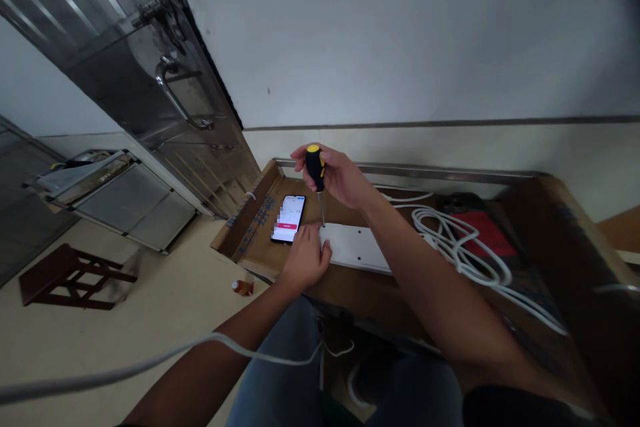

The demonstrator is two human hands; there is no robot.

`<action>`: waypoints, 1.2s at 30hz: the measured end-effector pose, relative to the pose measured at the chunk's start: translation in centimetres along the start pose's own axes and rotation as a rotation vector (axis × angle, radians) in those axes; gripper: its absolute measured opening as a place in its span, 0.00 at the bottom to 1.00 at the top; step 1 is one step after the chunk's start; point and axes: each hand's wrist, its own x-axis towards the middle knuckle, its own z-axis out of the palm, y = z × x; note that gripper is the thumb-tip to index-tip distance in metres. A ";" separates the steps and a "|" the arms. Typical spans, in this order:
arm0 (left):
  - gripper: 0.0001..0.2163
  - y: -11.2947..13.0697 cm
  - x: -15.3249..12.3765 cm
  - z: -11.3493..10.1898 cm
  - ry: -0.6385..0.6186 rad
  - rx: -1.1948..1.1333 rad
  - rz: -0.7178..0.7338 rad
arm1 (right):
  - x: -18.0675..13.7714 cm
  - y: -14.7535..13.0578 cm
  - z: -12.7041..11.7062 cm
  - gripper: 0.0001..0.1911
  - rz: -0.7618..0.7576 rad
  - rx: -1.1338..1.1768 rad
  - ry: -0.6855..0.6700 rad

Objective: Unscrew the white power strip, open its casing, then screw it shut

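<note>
A black and yellow screwdriver (315,169) stands nearly upright in my right hand (345,177), with the fingers closed round its handle. Its tip meets the left end of a long white power strip (353,245), at a dark screw hole. The strip lies flat with several dark holes showing on its upper face. My left hand (306,259) grips the strip's left end, thumb along the near side. Part of the strip's right side is hidden behind my right forearm. A phone (289,219) with a lit screen lies just left of my left hand.
Cardboard covers the workbench (260,250). A coiled white cable (455,240) lies at the right, by a red and black item (483,233). Left are a metal door (185,87), a wooden stool (65,277) and a bottle (243,287) on the floor. A white cord (215,340) crosses my left arm.
</note>
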 end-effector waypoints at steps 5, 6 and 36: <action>0.18 0.0 0.0 0.0 0.000 0.003 -0.002 | -0.3 -0.2 -0.2 0.24 0.039 0.002 0.007; 0.18 0.0 0.0 -0.1 -0.002 0.004 -0.001 | -0.3 -0.1 -0.1 0.26 0.031 0.000 0.022; 0.18 0.2 0.1 -0.1 -0.035 0.079 -0.035 | -0.5 -1.6 0.3 0.26 -0.161 -0.639 0.186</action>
